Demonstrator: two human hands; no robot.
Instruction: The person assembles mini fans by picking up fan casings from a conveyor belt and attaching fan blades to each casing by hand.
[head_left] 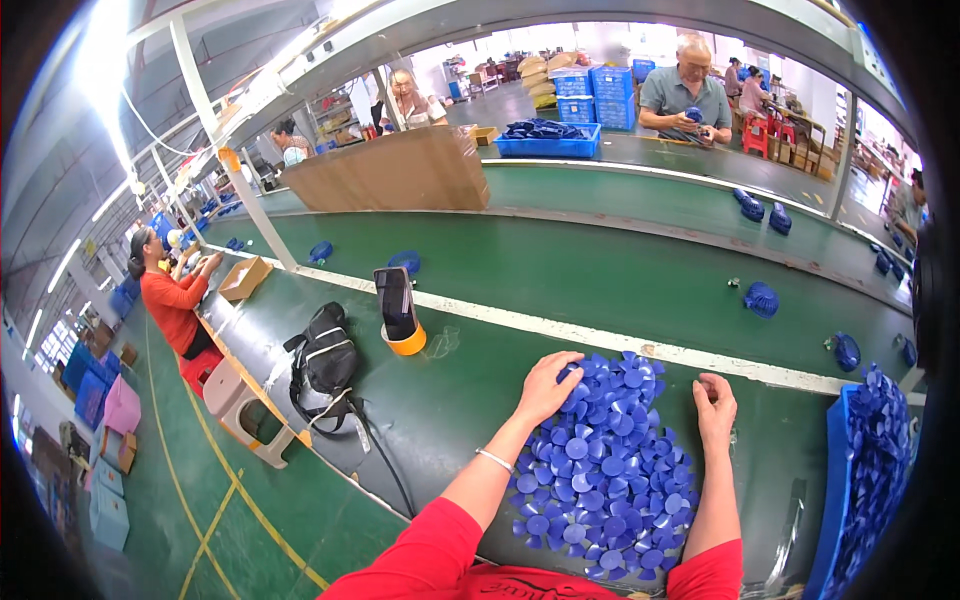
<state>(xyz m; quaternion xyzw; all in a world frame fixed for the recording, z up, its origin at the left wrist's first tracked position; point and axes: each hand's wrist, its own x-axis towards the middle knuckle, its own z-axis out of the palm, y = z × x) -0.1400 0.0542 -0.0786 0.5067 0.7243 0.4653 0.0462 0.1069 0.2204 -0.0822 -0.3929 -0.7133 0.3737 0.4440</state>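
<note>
A heap of small blue plastic fan blades [610, 470] is spread on the dark table in front of me, between my forearms. My left hand [549, 388] rests against the heap's far left edge, its fingers apart and curved over the outermost pieces. To the right of the heap, my right hand [714, 408] hovers or rests by the table with loosely bent fingers. Nothing shows in its grasp. A blue crate [833, 490] full of similar blue pieces stands at my right.
Beyond the table runs a green conveyor belt [600, 290] carrying blue fan parts [761, 299]. Left lie a black bag [328, 355] and a phone [396, 300] propped in a yellow tape roll [408, 342]. Co-workers sit left and across; a cardboard sheet [390, 172] stands upright beyond the belt.
</note>
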